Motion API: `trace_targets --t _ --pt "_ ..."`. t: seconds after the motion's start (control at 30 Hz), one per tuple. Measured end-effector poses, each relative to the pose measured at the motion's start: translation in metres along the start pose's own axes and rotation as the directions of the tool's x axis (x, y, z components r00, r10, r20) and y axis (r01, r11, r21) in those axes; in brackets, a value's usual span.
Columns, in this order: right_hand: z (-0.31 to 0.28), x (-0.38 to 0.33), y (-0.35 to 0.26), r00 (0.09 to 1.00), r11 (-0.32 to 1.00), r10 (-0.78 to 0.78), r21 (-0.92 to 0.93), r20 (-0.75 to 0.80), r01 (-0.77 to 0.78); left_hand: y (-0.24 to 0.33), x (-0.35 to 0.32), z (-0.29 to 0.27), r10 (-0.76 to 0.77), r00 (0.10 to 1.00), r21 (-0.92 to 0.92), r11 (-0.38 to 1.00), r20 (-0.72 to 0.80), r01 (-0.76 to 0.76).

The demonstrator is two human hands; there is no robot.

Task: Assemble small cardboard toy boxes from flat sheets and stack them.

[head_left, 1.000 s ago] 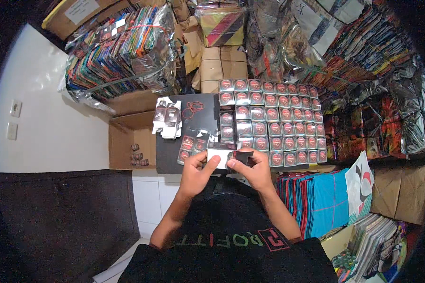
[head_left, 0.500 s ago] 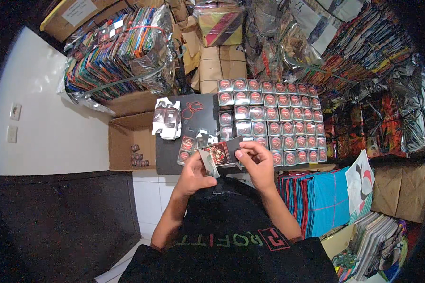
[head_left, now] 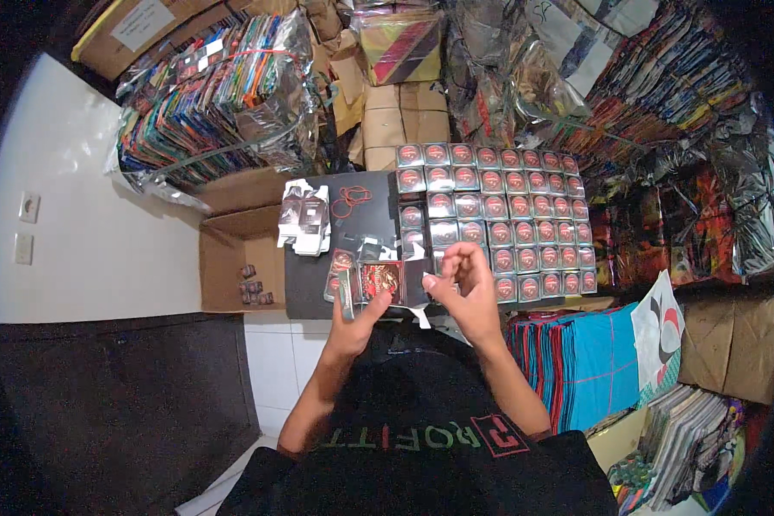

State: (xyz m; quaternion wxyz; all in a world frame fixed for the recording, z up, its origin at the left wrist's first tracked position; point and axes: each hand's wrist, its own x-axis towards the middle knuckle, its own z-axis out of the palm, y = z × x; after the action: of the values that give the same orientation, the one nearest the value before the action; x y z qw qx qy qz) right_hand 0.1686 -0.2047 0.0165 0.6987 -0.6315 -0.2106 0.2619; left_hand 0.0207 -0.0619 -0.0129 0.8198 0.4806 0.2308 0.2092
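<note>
My left hand (head_left: pixel 354 328) grips a small black and red printed carton (head_left: pixel 380 279), its thumb across the front panel. The carton has a pale side panel standing on the left and a white flap hanging from its lower right. At its dark right end is my right hand (head_left: pixel 471 301), fingers curled up and apart from the thumb, whose tip is close to the carton's edge. Just behind the carton, small clear-wrapped boxes with red round labels lie on the dark table (head_left: pixel 305 279), partly hidden by it.
Rows of wrapped boxes (head_left: pixel 516 206) cover the table's right side. Flattened white and dark cartons (head_left: pixel 304 219) and red rubber bands (head_left: pixel 349 202) lie at the left. An open cardboard box (head_left: pixel 219 267) holds several small items. Bundled stacks (head_left: pixel 585 365) crowd around.
The carton has turned flatter toward me and moved slightly left and down in my left hand. My right fingers have come off its right end and curled upward.
</note>
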Motion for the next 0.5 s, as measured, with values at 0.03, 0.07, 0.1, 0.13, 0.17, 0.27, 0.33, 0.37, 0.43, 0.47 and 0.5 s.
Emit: trace_targets --t 0.03,0.07,0.1,0.13,0.17,0.27,0.33,0.37,0.43,0.47,0.5 --pt "0.000 0.000 -0.001 1.000 1.000 0.001 0.001 0.002 -0.001 0.002 0.000 0.000 0.000 1.000 0.001 1.000 -0.003 0.000" --pt "0.002 0.000 -0.005 0.999 0.996 -0.047 -0.071 0.010 0.047 0.005 0.001 0.000 -0.065 0.997 -0.106 0.992 0.033 0.068" --pt "0.002 0.001 -0.008 0.995 0.985 -0.095 -0.146 0.018 0.097 0.010 0.001 0.002 -0.126 0.989 -0.211 0.968 0.079 0.140" --pt "-0.003 0.002 -0.006 0.994 0.984 -0.055 -0.166 0.095 0.070 0.015 0.000 0.002 -0.206 0.970 -0.258 0.938 0.130 0.234" --pt "-0.004 0.003 -0.004 0.989 0.986 -0.054 -0.147 0.140 0.075 0.014 0.002 -0.001 -0.207 0.970 -0.259 0.937 0.131 0.235" --pt "-0.004 0.001 -0.002 0.981 0.999 0.031 -0.042 0.193 -0.023 0.011 0.004 -0.005 -0.202 0.960 -0.338 0.905 0.191 0.258" --pt "-0.001 0.002 -0.004 0.976 0.990 0.088 0.089 0.201 -0.108 0.008 0.001 -0.004 -0.126 0.972 -0.485 0.849 0.197 0.208" --pt "0.000 0.001 -0.006 0.975 0.990 0.088 0.089 0.202 -0.108 0.005 0.000 -0.005 -0.049 0.980 -0.620 0.768 0.191 0.159" --pt "0.001 0.001 -0.009 0.974 0.949 0.184 0.234 0.135 -0.212 -0.006 0.001 -0.025 -0.008 0.943 -0.626 0.745 0.333 0.228" --pt "0.003 0.001 -0.012 0.973 0.940 0.181 0.266 0.143 -0.213 -0.009 0.000 -0.030 -0.019 0.935 -0.479 0.855 0.355 0.200" --pt "0.004 0.001 -0.010 0.973 0.941 0.181 0.264 0.143 -0.214 -0.012 -0.001 -0.033 -0.033 0.927 -0.318 0.934 0.374 0.162"
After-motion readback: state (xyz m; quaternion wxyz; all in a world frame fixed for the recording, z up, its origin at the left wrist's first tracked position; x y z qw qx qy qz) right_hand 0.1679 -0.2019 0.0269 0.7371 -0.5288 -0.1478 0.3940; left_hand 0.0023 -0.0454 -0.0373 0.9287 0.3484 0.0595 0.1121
